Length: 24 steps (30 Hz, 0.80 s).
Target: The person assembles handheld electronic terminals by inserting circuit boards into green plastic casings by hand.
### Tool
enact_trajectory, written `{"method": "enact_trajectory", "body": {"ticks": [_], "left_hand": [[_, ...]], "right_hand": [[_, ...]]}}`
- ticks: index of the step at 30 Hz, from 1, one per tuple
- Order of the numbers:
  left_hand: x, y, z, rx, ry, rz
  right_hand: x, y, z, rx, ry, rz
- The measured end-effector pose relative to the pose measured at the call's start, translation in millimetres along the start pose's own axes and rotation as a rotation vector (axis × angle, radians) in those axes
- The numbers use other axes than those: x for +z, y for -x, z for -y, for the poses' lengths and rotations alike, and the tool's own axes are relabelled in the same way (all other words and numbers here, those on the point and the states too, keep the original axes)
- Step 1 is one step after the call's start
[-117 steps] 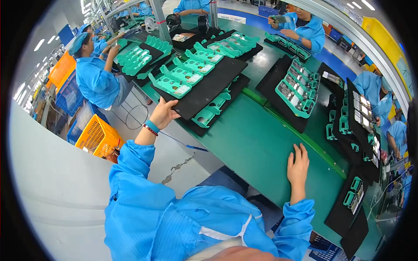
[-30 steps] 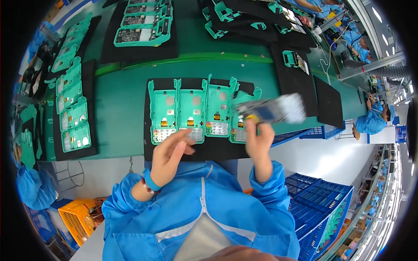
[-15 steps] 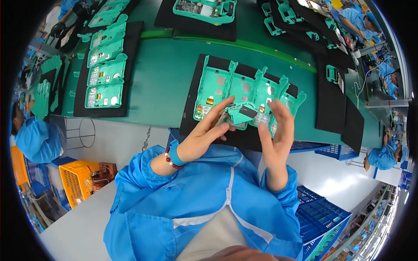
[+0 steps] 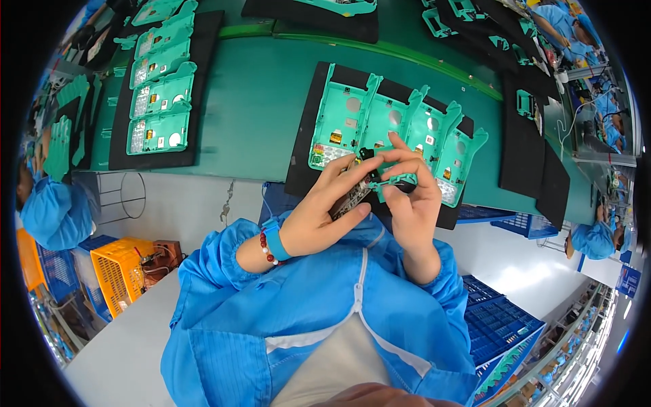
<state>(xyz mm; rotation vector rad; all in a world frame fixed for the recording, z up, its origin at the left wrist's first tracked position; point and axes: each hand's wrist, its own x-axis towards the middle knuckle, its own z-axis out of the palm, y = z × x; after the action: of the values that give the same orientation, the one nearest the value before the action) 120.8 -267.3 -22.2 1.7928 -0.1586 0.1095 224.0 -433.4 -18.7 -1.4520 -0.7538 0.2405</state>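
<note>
My left hand (image 4: 308, 220) grips a small circuit board assembly (image 4: 352, 198) between thumb and fingers, tilted on edge over the near side of the black mat. My right hand (image 4: 415, 207) is closed on a green plastic bracket (image 4: 390, 182) at the assembly's right end, its thumb below and fingers above. Whether bracket and board are joined is hidden by the fingers. Just beyond my hands, several green plastic housings (image 4: 340, 112) lie side by side on a black foam mat (image 4: 303, 166). Each has a clear keypad-like patch and small parts inside.
To the left, another black mat (image 4: 203, 102) bears a column of green housings (image 4: 159, 132). At the right lie more black mats (image 4: 519, 166) with small green parts. Blue crates (image 4: 498, 332) stand low at the right, an orange crate (image 4: 112, 271) at the left. People in blue work nearby.
My right hand, apart with fingers spread before, has come in to the left and closed on the green bracket. The assembly in my left hand has turned, showing its board. The view has shifted slightly.
</note>
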Motion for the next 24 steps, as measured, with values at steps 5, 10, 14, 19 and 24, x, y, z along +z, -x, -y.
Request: {"method": "enact_trajectory", "body": {"ticks": [5,10,14,19,24], "left_hand": [[-2,2,-8,-0.061,0.246,-0.138],[-8,2,-3,0.166,-0.238,-0.215],[-17,4,-8,0.199,-0.492,-0.232],[-23,4,-10,-0.030,-0.184,-0.178],[-24,4,-7,-0.249,0.190,-0.151]], "right_hand": [[-1,3,10,0.053,-0.022,0.030],[3,11,11,0.240,-0.113,0.048],[1,13,7,0.171,-0.261,0.053],[-2,15,1,0.195,-0.270,0.017],[1,15,2,0.225,-0.224,0.013]]}}
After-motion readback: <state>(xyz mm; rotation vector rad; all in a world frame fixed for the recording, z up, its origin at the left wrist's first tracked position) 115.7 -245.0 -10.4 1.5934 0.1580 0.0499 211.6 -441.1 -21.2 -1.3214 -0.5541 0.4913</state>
